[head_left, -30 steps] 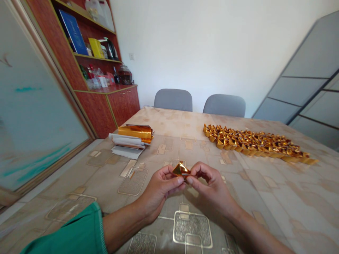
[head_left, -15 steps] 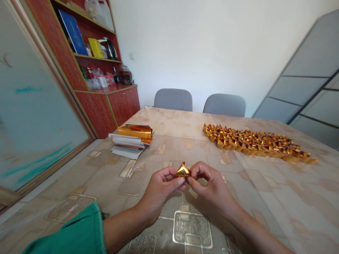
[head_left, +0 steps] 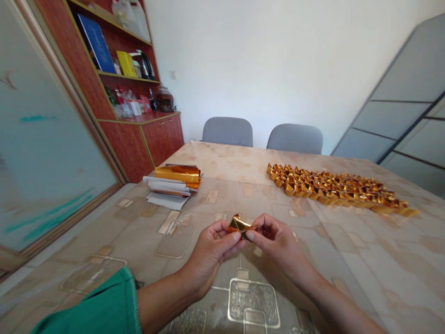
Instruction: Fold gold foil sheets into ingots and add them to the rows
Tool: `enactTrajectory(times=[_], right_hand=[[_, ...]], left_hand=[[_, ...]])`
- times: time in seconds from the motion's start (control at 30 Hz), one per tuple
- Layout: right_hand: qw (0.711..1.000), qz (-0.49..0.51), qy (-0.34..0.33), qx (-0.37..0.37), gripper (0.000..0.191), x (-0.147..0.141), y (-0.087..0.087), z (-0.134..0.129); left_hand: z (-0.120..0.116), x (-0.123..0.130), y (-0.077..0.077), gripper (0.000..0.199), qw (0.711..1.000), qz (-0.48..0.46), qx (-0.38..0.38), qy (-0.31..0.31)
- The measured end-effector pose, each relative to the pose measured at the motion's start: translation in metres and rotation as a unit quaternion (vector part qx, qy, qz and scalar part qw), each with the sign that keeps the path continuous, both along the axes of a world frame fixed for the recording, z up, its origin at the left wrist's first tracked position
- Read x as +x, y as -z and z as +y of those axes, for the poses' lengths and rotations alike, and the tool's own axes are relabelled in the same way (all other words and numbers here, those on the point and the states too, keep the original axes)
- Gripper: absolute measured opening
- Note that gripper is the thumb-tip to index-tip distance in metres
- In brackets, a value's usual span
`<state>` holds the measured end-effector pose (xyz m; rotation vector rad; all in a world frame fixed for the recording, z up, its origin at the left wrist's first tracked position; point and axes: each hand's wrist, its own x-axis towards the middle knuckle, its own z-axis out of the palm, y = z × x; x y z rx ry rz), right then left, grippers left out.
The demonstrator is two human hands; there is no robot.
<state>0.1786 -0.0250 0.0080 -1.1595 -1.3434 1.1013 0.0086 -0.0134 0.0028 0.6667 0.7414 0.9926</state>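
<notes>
The folded gold foil piece (head_left: 240, 227) sits between your two hands, held above the near middle of the table (head_left: 351, 262) and not touching its patterned cover. Your left hand (head_left: 215, 246) pinches the piece's left end between thumb and bent forefinger, with your left thumb pad (head_left: 237, 236) pressed on its near face. Your right hand (head_left: 278, 243) is loosely curled and closes in from the other side, its thumb (head_left: 251, 236) on the lower right edge and its fingers bent just behind. Both hands have hold of it, and your fingertips nearly meet under it.

On the table's left side, well apart from your hands, a roll of gold foil (head_left: 178, 174) lies on a loose stack of white paper sheets (head_left: 163, 195). On its right side, also well apart, rows of folded gold foil ingots (head_left: 333, 191) sit packed against one another. Your forearms angle in from the table's near edge, your left one coming from a green sleeve (head_left: 93, 301). The patterned cover lies open around your hands on both sides.

The piece has a bright, creased surface with sharp triangular folds, and a narrow pointed flap juts right toward your right fingers.
</notes>
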Motion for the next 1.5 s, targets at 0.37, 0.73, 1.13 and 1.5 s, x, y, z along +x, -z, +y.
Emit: enactTrajectory(times=[0.37,0.73,1.13,1.5], right_hand=[[1.0,0.016,0.003,0.0,0.041,-0.002,-0.001,-0.001],[0.999,0.042,-0.026,0.009,0.029,0.001,-0.001,0.001],[0.979,-0.154,-0.001,0.137,0.005,-0.002,-0.014,-0.011],[0.99,-0.094,0.011,0.102,0.015,-0.002,-0.01,-0.007]], left_hand=[[0.002,0.0,0.0,0.037,1.0,0.008,0.01,-0.004],[0.003,-0.001,0.004,0.033,1.0,-0.004,0.004,-0.004],[0.004,0.0,0.002,0.033,0.997,0.042,0.048,-0.041],[0.002,0.0,0.003,0.034,0.997,0.039,0.049,-0.034]])
